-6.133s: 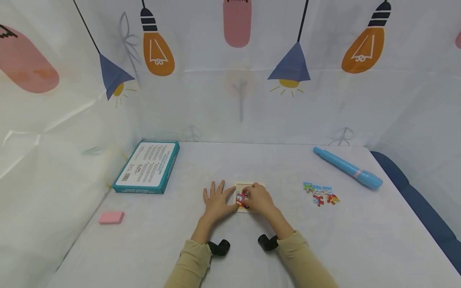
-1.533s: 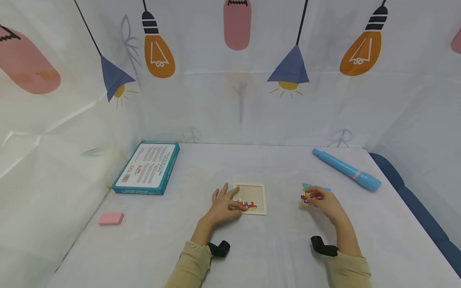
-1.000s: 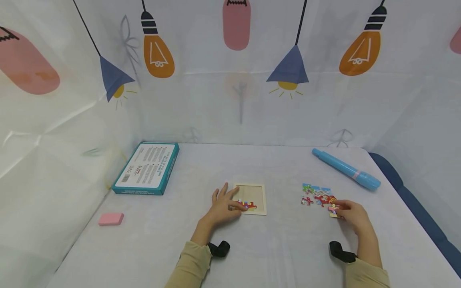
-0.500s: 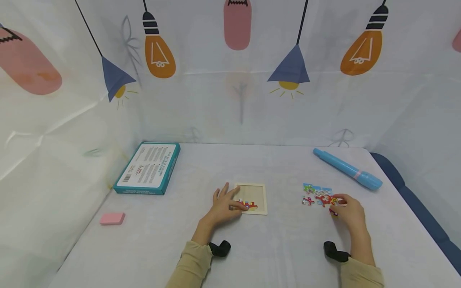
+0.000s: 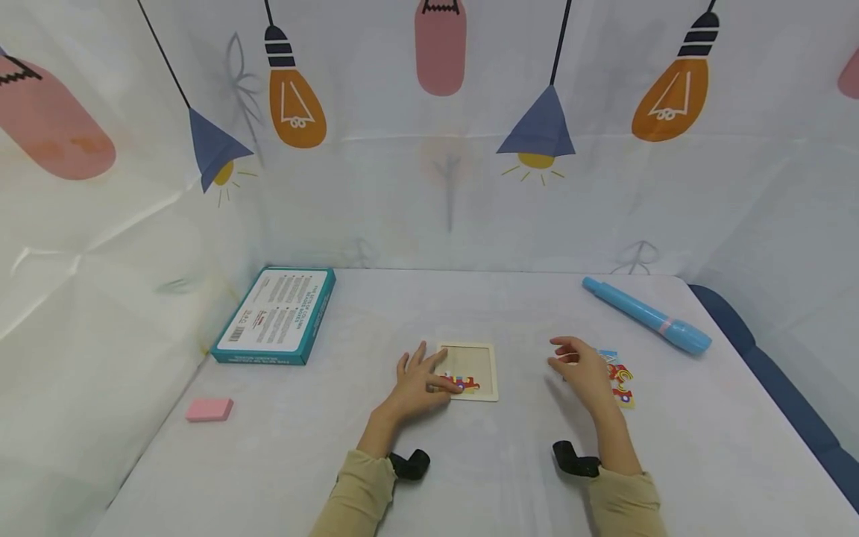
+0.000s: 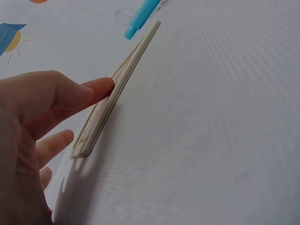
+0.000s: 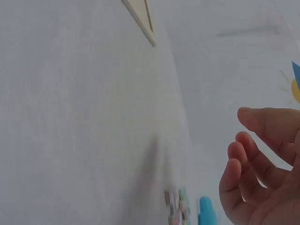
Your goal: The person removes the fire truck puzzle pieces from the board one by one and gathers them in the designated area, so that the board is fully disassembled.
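Observation:
My left hand (image 5: 416,385) lies at the left edge of a shallow wooden puzzle tray (image 5: 493,373), a fingertip touching the joined puzzle pieces (image 5: 470,384) in its lower part. In the left wrist view, that fingertip reaches over the rim of the tray (image 6: 123,89). Over to the right, my right hand (image 5: 585,377) hovers beside the loose puzzle pieces (image 5: 621,377) and covers some of them. The right wrist view shows the thumb and fingers of my right hand (image 7: 267,173) loosely bent and apart, nothing between them.
A teal-edged box (image 5: 278,309) lies at the back left, with a pink block (image 5: 209,409) in front of it. At the back right is a light blue tube-shaped object (image 5: 647,313). Beyond the table's right edge a dark blue seat (image 5: 792,388) shows.
My right hand left the tray for the loose pieces, shifted one to the group's lower right and let it go, then moved left. My left hand stayed at the tray.

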Demonstrator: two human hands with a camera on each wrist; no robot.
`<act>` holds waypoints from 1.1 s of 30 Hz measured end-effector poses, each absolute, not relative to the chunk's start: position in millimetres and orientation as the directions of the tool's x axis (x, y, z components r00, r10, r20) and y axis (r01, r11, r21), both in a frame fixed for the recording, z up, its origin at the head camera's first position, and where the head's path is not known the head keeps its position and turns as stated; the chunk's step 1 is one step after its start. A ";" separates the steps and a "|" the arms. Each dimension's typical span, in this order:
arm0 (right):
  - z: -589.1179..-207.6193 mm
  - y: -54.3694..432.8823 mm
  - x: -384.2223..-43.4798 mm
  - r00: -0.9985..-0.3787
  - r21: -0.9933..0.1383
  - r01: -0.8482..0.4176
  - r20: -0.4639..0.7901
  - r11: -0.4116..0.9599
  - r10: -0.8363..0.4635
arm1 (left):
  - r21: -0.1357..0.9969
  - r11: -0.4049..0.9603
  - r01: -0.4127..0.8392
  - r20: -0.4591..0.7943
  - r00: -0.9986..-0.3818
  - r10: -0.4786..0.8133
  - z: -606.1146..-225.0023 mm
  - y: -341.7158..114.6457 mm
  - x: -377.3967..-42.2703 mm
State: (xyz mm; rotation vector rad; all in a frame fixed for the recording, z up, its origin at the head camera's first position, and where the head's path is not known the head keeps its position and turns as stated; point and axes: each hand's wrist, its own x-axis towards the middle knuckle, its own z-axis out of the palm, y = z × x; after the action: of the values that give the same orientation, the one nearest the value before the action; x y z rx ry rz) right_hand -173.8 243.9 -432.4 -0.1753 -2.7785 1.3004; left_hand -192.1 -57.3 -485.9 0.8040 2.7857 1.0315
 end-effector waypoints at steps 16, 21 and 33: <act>-444.2 153.8 -183.5 -0.991 -0.725 -0.107 0.026 0.680 -0.128 | 0.489 0.746 0.452 0.143 -0.885 0.443 -483.9 -58.4 -194.3; -447.7 138.1 -182.2 -0.975 -0.602 -0.162 -0.025 0.781 -0.222 | 0.477 0.769 0.425 0.160 -0.902 0.400 -486.7 -58.3 -195.2; -456.0 129.9 -183.0 -0.967 -0.497 -0.194 -0.046 0.846 -0.249 | 0.443 0.823 0.356 0.189 -0.934 0.303 -486.7 -59.0 -192.6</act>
State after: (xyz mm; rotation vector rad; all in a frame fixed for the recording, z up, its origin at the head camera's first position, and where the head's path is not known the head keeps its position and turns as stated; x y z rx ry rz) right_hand -183.0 129.9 -456.0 0.3757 -3.1219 0.8216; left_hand -192.6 -59.0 -486.7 0.5631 3.1040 0.7896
